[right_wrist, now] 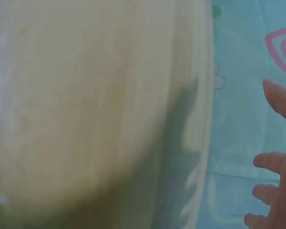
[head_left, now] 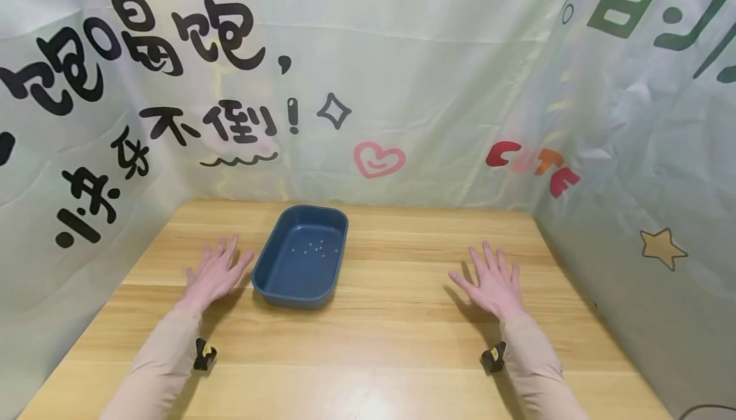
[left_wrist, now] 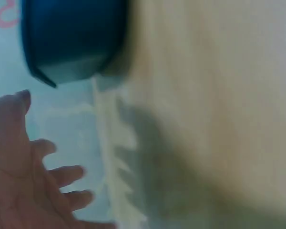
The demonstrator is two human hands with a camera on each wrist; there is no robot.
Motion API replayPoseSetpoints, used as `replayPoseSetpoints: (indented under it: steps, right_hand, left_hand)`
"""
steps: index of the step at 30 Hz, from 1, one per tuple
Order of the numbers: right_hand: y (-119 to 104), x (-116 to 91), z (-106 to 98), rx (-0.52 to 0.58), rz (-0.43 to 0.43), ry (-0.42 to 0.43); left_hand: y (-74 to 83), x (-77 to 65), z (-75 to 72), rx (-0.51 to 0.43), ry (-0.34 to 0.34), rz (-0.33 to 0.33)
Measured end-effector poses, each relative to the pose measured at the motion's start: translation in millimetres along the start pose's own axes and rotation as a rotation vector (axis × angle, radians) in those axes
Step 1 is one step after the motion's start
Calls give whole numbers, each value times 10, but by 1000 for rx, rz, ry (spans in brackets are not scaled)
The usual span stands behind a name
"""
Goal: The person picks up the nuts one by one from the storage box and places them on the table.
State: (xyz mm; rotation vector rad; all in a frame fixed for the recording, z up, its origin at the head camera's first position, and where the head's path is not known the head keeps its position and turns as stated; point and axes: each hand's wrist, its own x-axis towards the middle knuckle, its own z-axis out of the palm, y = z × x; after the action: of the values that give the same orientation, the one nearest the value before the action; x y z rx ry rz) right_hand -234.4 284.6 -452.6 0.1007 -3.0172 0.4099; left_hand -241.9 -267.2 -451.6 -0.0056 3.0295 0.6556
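Note:
A dark blue rectangular basin [head_left: 282, 279] stands on the wooden table, left of the middle. Several small clear drops or beads [head_left: 316, 249] lie on its bottom; which of the two they are, I cannot tell. Just left of the basin, my left hand [head_left: 213, 276] hovers palm down with fingers spread, holding nothing. In the left wrist view the basin's side [left_wrist: 81, 43] shows beyond the thumb of that hand [left_wrist: 28, 171]. Well to the right, my right hand [head_left: 491, 284] is also spread above the table, its fingers apart and touching nothing.
The wooden table [head_left: 391, 318] is bounded by printed cloth at the back [head_left: 437, 119], the left [head_left: 34, 215] and the right [head_left: 632, 318]. Dark wrist cameras [head_left: 205, 354] sit under both sleeves. A dark cable [head_left: 710, 407] shows at the bottom right corner.

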Motion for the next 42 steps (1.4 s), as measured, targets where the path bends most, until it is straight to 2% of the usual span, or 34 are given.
replayPoseSetpoints:
  steps: [3, 6, 9, 14, 17, 20, 26, 32, 35, 42]
  right_hand:
    - [-10, 14, -25, 6, 1, -10]
    - [-36, 39, -63, 38, 5, -23]
    - [-70, 69, -91, 73, 7, -46]
    - [-143, 122, -108, 112, -5, -79]
    - [-206, 159, -122, 141, -20, -89]
    - [-283, 194, -143, 166, -35, -102]
    - [-401, 243, -186, 174, -49, -140]
    - [-524, 278, -237, 161, -65, -169]
    - [-602, 311, -264, 152, -88, -187]
    - [-862, 462, -358, 184, -169, -230]
  left_hand:
    - [87, 45, -52, -83, -63, 54]
    - [222, 82, -114, -123, -128, 85]
    - [360, 107, -166, -109, -183, 66]
    - [573, 142, -216, -91, -230, 16]
    - [682, 153, -227, -123, -233, -2]
    - [766, 157, -229, -149, -209, 0]
    - [874, 146, -210, -77, -142, 38]
    - [939, 146, -125, -98, -103, 71]
    - [981, 140, -84, -119, -103, 78]
    - [1087, 92, 13, -204, -139, 42]
